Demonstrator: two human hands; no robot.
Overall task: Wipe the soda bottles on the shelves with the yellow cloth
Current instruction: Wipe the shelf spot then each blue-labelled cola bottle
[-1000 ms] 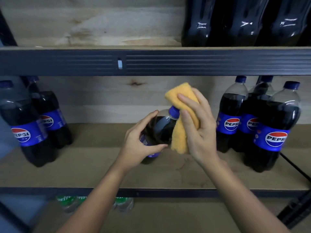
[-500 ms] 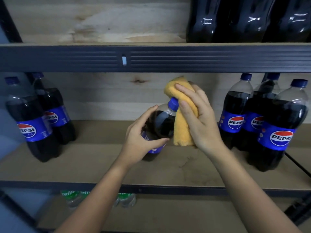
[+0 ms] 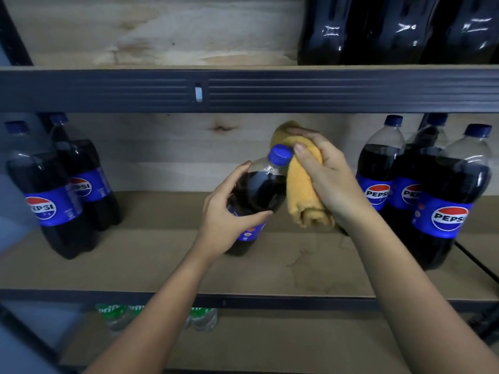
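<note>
Wiping looks midway: on the middle shelf (image 3: 162, 265) the left hand (image 3: 229, 211) grips a tilted soda bottle (image 3: 266, 190) while the right hand (image 3: 329, 179) clutches the yellow cloth (image 3: 302, 195) against its neck. Neighbouring bottles (image 3: 448, 201) stand untouched, their cleanliness unclear.

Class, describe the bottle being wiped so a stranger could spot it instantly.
Look at the middle shelf, in the gap between the bottle groups at left and right. The cola bottle there stands alone, tilted, gripped by the left hand, with the yellow cloth against its neck.
</note>
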